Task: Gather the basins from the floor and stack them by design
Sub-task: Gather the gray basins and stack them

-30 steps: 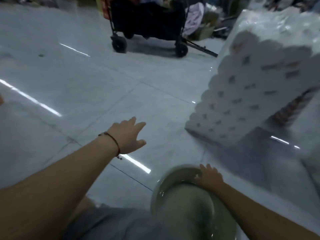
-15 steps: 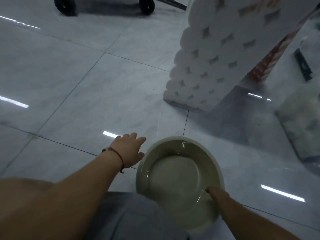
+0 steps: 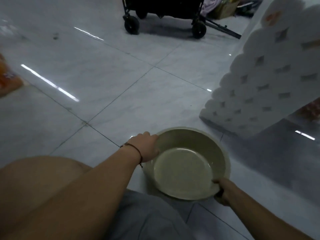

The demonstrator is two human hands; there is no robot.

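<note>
Pale olive plastic, glossy inside, the basin (image 3: 187, 163) sits low over the tiled floor (image 3: 107, 80) right in front of the person's knees, mouth up and empty. Both hands are on it. The left hand (image 3: 145, 148) is closed over the rim on the basin's left side, thumb hooked inside the wall; the right hand (image 3: 223, 191) is clamped on the near right rim, fingers curled under the lip. The two grips lie almost across from one another, so the basin is carried evenly and neither hand has to reach. Being round, it has no long axis to line up (only the rim has to stay level). I cannot tell whether its base touches the floor or hangs just clear of it.

Beyond the basin and to its left the floor lies open and shiny, with plenty of room to swing it. To the basin's right and a little beyond stands a tall white pack of paper rolls (image 3: 270, 84), near enough that a wide sweep that way could clip it. Far beyond the basin a dark wheeled cart (image 3: 164, 13) is parked, well apart. No second basin shows anywhere around this one, so the matching stack presumably lies out of view.
</note>
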